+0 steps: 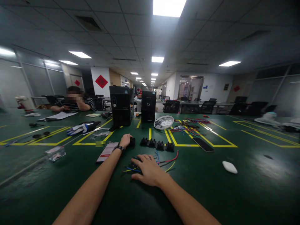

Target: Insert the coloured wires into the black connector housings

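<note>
My left hand [125, 141], with a dark strap on its wrist, is closed at the edge of a small black block [132, 142]. Several similar black blocks [160, 145] stand in a row just to the right. Palm down, my right hand [148, 170] lies with its fingers apart over a bunch of loose wires. Red, blue and yellow-green wire ends [170, 160] stick out on both sides of it; the middle of the bunch is hidden beneath. A phone-like slab with a lit screen [107, 152] lies left of my left wrist.
Two black computer towers [148, 107] stand farther back, near a white round basket-like part [163, 122]. More wires [192, 126] and a dark flat slab [203, 144] lie right. A white case [229, 167] and clear box [55, 153] flank my arms. A person [76, 101] sits far left.
</note>
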A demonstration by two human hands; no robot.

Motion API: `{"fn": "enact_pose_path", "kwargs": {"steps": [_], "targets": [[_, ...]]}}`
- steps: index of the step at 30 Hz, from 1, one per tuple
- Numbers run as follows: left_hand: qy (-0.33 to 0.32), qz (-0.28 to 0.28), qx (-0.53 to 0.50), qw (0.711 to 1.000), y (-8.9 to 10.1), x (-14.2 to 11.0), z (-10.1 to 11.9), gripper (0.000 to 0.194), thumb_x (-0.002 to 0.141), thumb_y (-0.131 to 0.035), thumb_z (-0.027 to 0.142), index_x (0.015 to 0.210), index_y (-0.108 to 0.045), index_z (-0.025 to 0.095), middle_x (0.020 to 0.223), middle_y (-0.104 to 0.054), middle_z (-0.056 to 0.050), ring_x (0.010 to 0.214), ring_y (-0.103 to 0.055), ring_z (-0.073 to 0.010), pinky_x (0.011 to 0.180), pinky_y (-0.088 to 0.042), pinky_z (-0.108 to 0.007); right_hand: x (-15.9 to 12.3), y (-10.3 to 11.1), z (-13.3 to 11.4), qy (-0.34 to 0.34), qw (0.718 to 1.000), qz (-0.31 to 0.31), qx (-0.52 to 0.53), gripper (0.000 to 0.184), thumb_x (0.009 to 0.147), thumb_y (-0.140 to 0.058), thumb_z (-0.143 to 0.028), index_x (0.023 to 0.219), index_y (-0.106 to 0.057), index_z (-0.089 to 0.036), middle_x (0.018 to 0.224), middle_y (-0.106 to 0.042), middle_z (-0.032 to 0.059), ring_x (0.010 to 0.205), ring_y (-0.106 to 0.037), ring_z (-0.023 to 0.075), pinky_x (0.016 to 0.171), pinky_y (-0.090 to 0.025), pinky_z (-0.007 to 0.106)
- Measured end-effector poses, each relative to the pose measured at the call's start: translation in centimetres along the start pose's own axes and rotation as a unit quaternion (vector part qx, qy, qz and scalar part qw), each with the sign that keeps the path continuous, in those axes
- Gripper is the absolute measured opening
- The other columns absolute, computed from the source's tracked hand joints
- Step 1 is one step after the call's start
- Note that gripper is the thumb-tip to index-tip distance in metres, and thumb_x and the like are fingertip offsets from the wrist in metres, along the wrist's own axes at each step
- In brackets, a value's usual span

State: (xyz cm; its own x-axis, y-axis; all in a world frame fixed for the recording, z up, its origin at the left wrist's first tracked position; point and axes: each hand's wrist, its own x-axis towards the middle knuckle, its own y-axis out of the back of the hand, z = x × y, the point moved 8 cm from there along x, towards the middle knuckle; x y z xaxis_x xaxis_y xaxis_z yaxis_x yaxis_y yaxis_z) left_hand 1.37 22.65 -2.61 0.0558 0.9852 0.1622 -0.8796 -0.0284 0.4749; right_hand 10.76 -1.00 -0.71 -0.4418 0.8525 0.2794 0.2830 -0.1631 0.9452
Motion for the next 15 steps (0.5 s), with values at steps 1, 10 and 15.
{"fn": "enact_pose_path", "kwargs": {"steps": [1,10,15], "targets": [[-0.007,0.006,0.019,1.0,0.0,0.1,0.0,0.035,0.089,-0.033,0.024,0.084,-0.066,0.011,0.092,-0.071,-0.014,0.089,-0.066,-0.0218,0.079,-0.046,-0.028,0.3,0.0,0.1,-0.005,1.0,0.008,-0.011,0.057,0.088,-0.047,-0.057,0.136,-0.042,-0.028,0.13,-0.049,0.0113,0.12,-0.041,0.029,0.098,-0.032,0.047],[-0.076,-0.023,0.135,0.988,-2.0,-1.5,1.5,0.042,0.094,-0.027,0.037,0.103,-0.061,0.014,0.104,-0.068,-0.014,0.099,-0.062,-0.0239,0.084,-0.041,-0.031,0.1,0.2,0.7,0.002,0.998,-0.007,-0.057,0.025,0.094,-0.047,-0.032,0.114,-0.058,-0.022,0.103,-0.055,0.0075,0.097,-0.051,0.0214,0.082,-0.041,0.033],[-0.137,-0.07,0.181,0.971,-2.4,-3.2,2.7,0.042,0.093,-0.03,0.035,0.114,-0.059,0.014,0.112,-0.066,-0.012,0.11,-0.057,-0.023,0.095,-0.036,-0.031,-2.1,1.2,2.0,-0.005,0.999,-0.027,-0.031,0.026,0.094,-0.046,-0.028,0.117,-0.059,-0.025,0.103,-0.057,0.0058,0.095,-0.053,0.0193,0.082,-0.04,0.03]]}}
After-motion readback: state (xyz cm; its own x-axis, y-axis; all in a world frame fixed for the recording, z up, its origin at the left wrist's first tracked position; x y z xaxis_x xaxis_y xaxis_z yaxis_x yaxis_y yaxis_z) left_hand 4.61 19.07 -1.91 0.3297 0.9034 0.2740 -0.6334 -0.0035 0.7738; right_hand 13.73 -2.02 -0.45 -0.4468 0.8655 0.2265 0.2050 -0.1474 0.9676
